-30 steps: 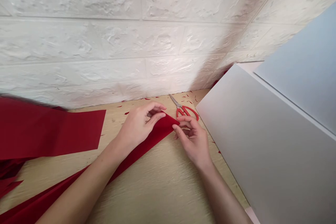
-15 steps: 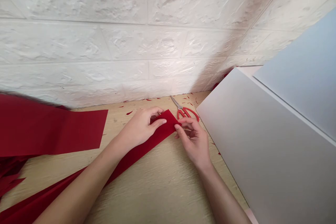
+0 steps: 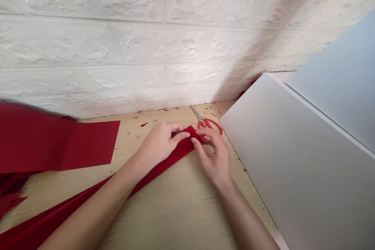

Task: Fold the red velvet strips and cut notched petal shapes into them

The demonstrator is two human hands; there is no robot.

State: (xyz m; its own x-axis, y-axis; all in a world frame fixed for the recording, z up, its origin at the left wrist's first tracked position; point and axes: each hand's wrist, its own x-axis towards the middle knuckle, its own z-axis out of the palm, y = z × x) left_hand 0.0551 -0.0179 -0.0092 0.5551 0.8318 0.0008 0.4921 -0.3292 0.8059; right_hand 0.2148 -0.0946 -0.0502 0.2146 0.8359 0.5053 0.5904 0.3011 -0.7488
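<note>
A long red strip of fabric or paper [image 3: 162, 168], I cannot tell which, runs from the lower left to the middle of the table, passing under my left forearm. My left hand [image 3: 162, 140] pinches the strip close to its far end, thumb on top. At the end's right corner, my right hand [image 3: 215, 154] has its thumb and fingertips on the strip, closed around its edge. Just behind my right fingers lies a pair of scissors [image 3: 215, 125] with red handles, blades pointing to the wall.
A wide red sheet [image 3: 88, 144] lies at the left over more red pieces [image 3: 11, 201]. Small red scraps dot the table [image 3: 175, 215] along the white brick-patterned wall [image 3: 140, 43]. A large white box-like panel [image 3: 293, 156] borders the right side.
My left hand has shifted slightly right along the strip. My right thumb and fingers have moved a little further over its end, which now looks shorter between the hands.
</note>
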